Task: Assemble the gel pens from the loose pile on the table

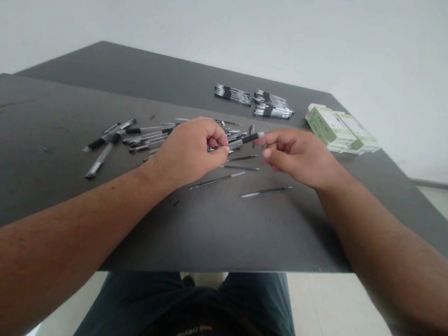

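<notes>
My left hand and my right hand meet over the middle of a dark grey table. Both pinch one pen with a clear barrel and a black grip: the left fingers close round its near end, the right thumb and forefinger hold its tip end. Just under the hands lie three thin ink refills flat on the table. Behind the hands spreads a loose pile of pen parts.
Neat bundles of finished pens lie at the far side. Green-and-white boxes stand at the far right near the table edge. A few loose pens lie to the left. A white wall rises behind; my legs show below the near edge.
</notes>
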`<state>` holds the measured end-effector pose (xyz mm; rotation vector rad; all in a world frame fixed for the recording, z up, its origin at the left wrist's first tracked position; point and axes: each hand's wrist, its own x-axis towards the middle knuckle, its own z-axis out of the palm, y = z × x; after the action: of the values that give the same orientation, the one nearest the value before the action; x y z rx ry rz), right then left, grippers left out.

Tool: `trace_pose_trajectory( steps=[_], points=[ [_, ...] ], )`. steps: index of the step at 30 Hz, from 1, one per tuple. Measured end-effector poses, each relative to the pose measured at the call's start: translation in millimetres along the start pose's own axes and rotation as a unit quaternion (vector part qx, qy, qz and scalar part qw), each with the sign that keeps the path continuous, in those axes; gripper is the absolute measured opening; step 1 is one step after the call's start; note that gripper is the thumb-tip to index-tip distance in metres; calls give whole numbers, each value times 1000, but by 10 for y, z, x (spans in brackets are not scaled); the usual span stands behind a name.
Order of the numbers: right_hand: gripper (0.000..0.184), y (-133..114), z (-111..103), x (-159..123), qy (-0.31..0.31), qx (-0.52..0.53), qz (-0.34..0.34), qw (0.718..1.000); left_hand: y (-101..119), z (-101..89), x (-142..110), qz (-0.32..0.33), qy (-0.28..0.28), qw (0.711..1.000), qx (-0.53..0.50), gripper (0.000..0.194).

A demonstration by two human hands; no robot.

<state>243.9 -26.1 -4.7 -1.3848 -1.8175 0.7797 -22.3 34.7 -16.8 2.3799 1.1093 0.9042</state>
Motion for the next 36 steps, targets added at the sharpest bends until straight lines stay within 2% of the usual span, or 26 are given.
trace_pose_trajectory(
  steps=[2,3,6,8,10,12,13,14,16,18,22,27,33,36],
  points=[
    [39,-42,146,-29,-19,104,-38,994,42,31,-26,5,-25,999,-33,8],
    [38,-64,225,-41,-25,140,-46,989,64,47,-42,10,-36,998,-43,7],
    [34,-121,404,-64,-13,242,-26,970,129,64,-92,21,-49,997,-55,6],
    [36,-157,415,-70,5,295,-5,956,165,41,-124,23,-30,998,-50,10],
    [37,-196,316,-71,34,312,-17,949,194,4,-157,46,11,998,-34,15],
    [37,-226,135,-61,84,313,-62,944,224,-10,-199,117,28,993,-19,18],
    [36,-229,31,-50,110,307,-77,942,242,1,-227,173,12,985,-18,19],
    [35,-223,-71,-36,145,293,-92,941,262,27,-259,236,-22,971,-20,19],
    [36,-177,-238,3,199,259,-125,937,300,116,-335,364,-116,923,-33,25],
    [35,-105,-331,43,224,226,-134,939,325,227,-410,418,-195,887,-21,26],
    [43,-9,-322,81,220,191,-129,948,318,350,-471,427,-227,875,-2,18],
    [43,-58,-243,33,225,153,-119,955,283,282,-407,405,-269,873,20,24],
    [44,-43,-248,1,217,115,-114,963,257,235,-385,308,-256,915,50,21],
    [44,-7,-254,4,228,87,-125,962,267,218,-377,283,-255,921,86,16]
  ],
)
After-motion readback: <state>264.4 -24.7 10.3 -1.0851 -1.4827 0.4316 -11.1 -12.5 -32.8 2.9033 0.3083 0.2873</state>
